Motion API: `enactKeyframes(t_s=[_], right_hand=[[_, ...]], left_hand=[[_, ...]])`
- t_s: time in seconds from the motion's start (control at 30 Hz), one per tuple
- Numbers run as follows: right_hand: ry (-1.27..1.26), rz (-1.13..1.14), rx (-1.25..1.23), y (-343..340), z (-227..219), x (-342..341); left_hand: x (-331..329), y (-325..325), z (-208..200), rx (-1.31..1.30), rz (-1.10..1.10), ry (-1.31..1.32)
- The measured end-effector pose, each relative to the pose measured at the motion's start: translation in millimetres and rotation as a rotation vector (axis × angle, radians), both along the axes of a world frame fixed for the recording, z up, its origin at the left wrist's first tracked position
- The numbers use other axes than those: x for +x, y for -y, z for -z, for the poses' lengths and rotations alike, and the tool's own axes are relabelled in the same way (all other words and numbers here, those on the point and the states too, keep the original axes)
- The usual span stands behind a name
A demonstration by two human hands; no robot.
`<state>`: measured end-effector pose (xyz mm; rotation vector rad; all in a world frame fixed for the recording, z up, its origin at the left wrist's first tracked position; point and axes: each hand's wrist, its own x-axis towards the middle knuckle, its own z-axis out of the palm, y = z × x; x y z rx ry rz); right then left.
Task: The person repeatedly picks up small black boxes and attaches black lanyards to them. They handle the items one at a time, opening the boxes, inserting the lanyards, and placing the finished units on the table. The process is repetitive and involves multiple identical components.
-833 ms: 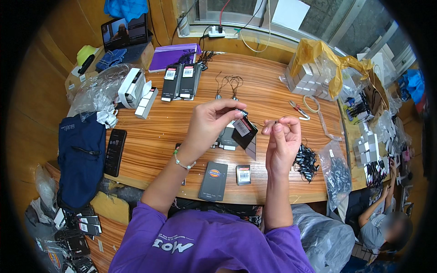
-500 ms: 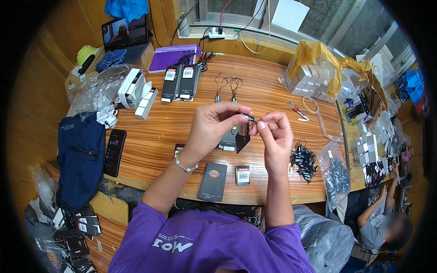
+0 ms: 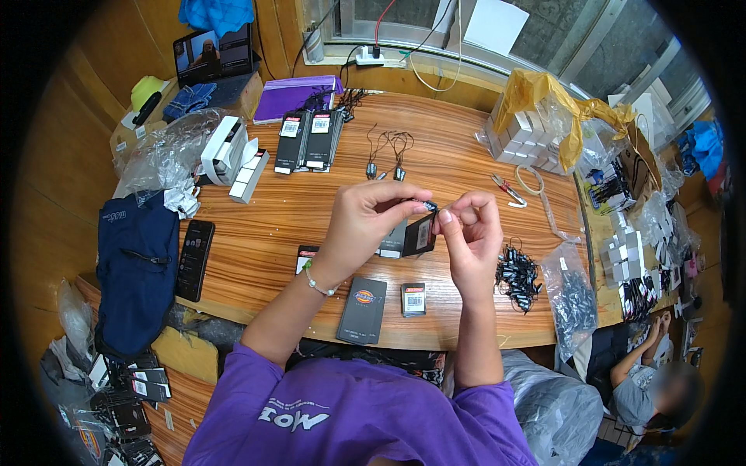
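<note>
My left hand (image 3: 369,221) pinches the small black plastic lock of a hang-tag string (image 3: 430,206) between thumb and forefinger. Just to its right, my right hand (image 3: 474,241) has thumb and forefinger closed at the top corner of a dark hang tag (image 3: 420,235), which hangs tilted between the hands. The string's thin cord is mostly hidden by the fingers. Beneath them, another grey tag (image 3: 392,239) lies partly covered. Closer to me are a stack of grey tags (image 3: 363,311) and a small stack of white-labelled cards (image 3: 414,299). A heap of black tag strings (image 3: 518,276) lies right of my right hand.
Finished-looking tags with strings (image 3: 318,140) lie at the back left, near white boxes (image 3: 249,177). A phone (image 3: 196,260) and navy bag (image 3: 137,272) are at left. Snips (image 3: 509,190), tape ring (image 3: 530,179) and a plastic bag (image 3: 571,295) lie right. Another person (image 3: 645,388) sits far right.
The dark tag has swung up and to the right, turning its face more toward me. Both hands have shifted only slightly, keeping their pinches.
</note>
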<state>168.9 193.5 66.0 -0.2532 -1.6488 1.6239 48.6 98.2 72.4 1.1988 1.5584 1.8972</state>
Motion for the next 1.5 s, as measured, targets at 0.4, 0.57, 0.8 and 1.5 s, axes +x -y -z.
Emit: enactKeyframes(t_s=[0.4,0.57,0.8,1.5], right_hand=[[-0.038,-0.234,-0.155,-11.2,-3.9,8.3],[-0.168,-0.290,-0.212,-11.2,7.8,5.1],[-0.208,-0.384,-0.405,-3.8,14.7,3.2],[-0.060,-0.415,-0.465,-28.1,20.9,-48.9]], left_hand=[[3.2,6.4,-8.3,-0.056,0.170,0.151],[10.2,5.0,-10.1,-0.032,0.195,0.202],[16.7,3.0,0.0,0.017,0.173,0.248],[-14.5,-5.1,30.0,-0.150,0.042,-0.099]])
